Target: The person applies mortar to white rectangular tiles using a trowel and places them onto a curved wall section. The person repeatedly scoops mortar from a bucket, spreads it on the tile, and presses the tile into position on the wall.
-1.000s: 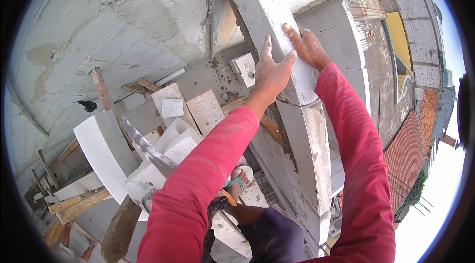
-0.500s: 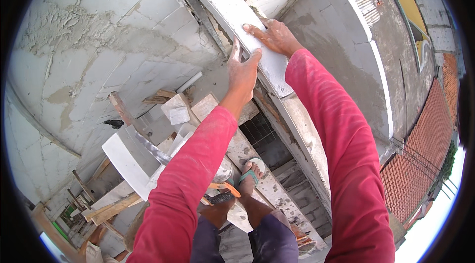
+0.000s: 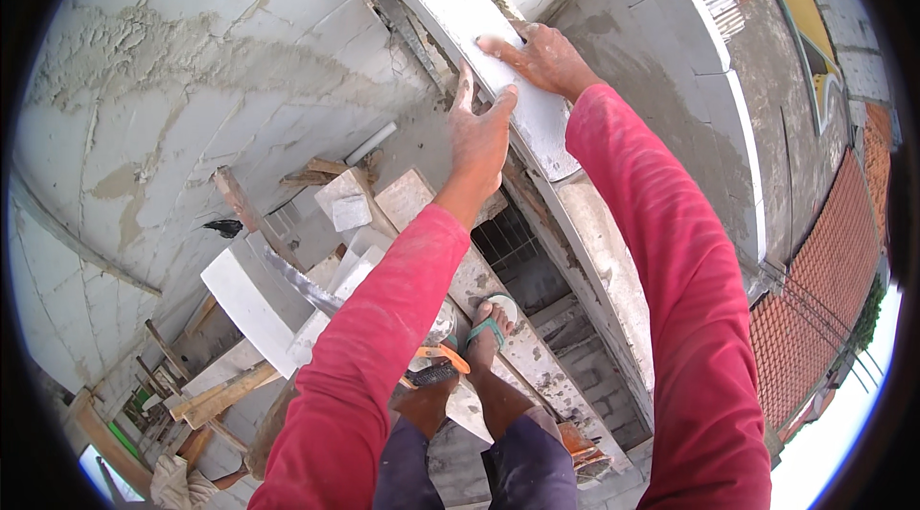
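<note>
A long white lightweight block (image 3: pixel 546 144) lies along the top of a narrow wall (image 3: pixel 604 270). My left hand (image 3: pixel 479 127) grips its near left edge, thumb and fingers against it. My right hand (image 3: pixel 541 59) grips it just beyond, thumb on the top face and fingers over the far edge. Below my left forearm a hand saw with a long toothed blade (image 3: pixel 302 285) and an orange handle (image 3: pixel 441 353) rests among cut white blocks (image 3: pixel 240 299). My sandalled foot (image 3: pixel 489 328) stands on a spattered plank (image 3: pixel 532 385) beside the wall.
A rough block wall (image 3: pixel 163 79) fills the left side. Timber offcuts (image 3: pixel 220 395) lie lower left and more blocks (image 3: pixel 402 198) sit ahead. A dark opening with bars (image 3: pixel 503 246) is below, between plank and wall. A grey wall (image 3: pixel 671 79) and tiled roofs (image 3: pixel 805 289) lie to the right.
The view has swung, so the hands and block appear further left and more of the legs, plank and dark opening shows. Both hands remain on the block; the last half second shows little difference.
</note>
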Available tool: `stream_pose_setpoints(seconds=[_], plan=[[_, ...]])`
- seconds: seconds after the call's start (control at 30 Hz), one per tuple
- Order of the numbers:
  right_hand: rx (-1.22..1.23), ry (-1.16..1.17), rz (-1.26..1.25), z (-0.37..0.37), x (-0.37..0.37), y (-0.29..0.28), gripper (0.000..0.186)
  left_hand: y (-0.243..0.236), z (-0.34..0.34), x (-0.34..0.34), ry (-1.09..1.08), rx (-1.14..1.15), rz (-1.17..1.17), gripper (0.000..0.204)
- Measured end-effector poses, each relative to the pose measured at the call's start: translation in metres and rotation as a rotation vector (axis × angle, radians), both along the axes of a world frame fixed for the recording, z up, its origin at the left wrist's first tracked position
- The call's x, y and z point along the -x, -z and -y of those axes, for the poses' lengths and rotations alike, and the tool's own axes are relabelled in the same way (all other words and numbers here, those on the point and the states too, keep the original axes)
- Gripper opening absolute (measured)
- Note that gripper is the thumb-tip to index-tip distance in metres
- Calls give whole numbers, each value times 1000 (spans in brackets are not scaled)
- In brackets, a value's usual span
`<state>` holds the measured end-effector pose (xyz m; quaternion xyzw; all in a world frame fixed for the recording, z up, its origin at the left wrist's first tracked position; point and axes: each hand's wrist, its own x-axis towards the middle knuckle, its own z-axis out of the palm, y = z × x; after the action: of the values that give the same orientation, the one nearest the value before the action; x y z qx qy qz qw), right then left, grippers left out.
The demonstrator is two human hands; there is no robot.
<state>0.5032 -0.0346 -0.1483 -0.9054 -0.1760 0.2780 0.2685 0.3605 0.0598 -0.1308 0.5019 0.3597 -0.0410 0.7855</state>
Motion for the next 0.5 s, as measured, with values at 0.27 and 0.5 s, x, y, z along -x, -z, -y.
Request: stream_pose_setpoints(seconds=[0.27,0.5], plan=[[-2,-29,37,6,-3,12,94,-4,-2,1,0,58,42,87],[-72,-62,94,4,-2,12,98,7,-13,4,29,121,52,92]])
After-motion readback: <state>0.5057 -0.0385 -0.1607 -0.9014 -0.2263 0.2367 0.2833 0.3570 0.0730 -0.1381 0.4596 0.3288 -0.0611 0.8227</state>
